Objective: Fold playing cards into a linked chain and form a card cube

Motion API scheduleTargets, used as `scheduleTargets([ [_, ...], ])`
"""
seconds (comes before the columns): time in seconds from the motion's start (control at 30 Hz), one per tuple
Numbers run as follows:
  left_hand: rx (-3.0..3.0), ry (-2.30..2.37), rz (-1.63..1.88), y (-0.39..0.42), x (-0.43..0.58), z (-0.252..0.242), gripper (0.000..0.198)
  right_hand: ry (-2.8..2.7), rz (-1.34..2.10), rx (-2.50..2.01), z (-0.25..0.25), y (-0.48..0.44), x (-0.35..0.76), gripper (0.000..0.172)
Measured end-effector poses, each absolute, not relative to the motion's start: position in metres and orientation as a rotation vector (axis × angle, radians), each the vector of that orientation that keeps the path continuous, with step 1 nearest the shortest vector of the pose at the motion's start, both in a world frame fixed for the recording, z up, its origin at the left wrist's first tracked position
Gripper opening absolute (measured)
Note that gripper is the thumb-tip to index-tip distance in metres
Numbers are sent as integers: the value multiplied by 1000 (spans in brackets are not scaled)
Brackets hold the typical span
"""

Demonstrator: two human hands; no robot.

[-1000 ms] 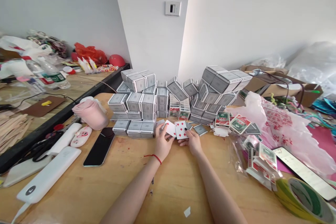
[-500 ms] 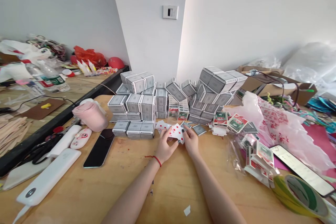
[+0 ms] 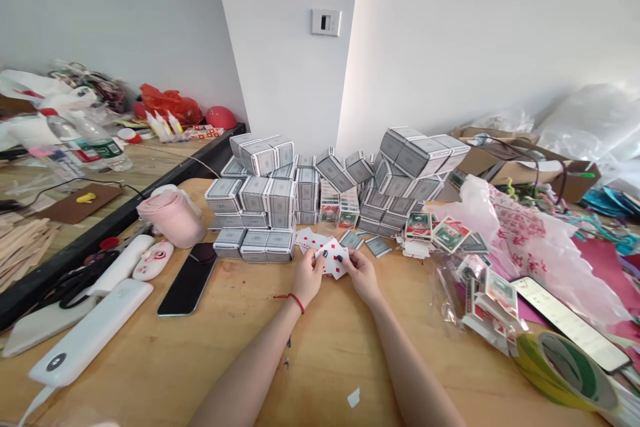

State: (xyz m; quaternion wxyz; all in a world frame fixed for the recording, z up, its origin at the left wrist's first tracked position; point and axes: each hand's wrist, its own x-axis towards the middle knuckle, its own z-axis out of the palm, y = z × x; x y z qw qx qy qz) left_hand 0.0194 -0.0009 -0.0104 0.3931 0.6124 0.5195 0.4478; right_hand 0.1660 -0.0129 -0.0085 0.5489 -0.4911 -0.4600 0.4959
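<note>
Near the middle of the wooden table, my left hand [image 3: 307,275], with a red string at the wrist, pinches the left side of a few red-diamond playing cards [image 3: 336,269]. The right side of these cards is pinched by my right hand [image 3: 363,272]. Just behind my left hand lie more face-up cards [image 3: 311,239]. Face-down cards [image 3: 380,246] rest behind my right hand. Gray patterned card blocks [image 3: 267,245] are stacked at the left, and another tall stack [image 3: 413,153] leans at the right. Red-and-green card boxes [image 3: 419,225] lie beside that stack.
A black phone [image 3: 188,280], a white power bank [image 3: 90,333] and a pink roll [image 3: 175,217] lie at the left. To the right are a plastic bag [image 3: 535,233], a lit phone [image 3: 570,323] and yellow tape [image 3: 565,370]. A paper scrap [image 3: 353,398] lies in front.
Both hands have shifted their fingers on the cards, with the thumbs now over the card faces. The held cards have turned and fanned differently. The view has moved slightly.
</note>
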Motion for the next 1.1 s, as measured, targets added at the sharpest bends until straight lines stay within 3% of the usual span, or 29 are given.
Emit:
scheduleTargets([
  [0.13, 1569, 1342, 1153, 0, 19, -5, 33, -1149, 1072, -1217, -11, -16, 167, 30],
  [0.7, 1598, 1332, 1071, 1, 13, -7, 47, -1053, 1270, -1128, -15, -14, 169, 27],
  [1.1, 1625, 1406, 1100, 0, 14, -3, 47, -1028, 1363, -1101, -10, -15, 168, 31],
])
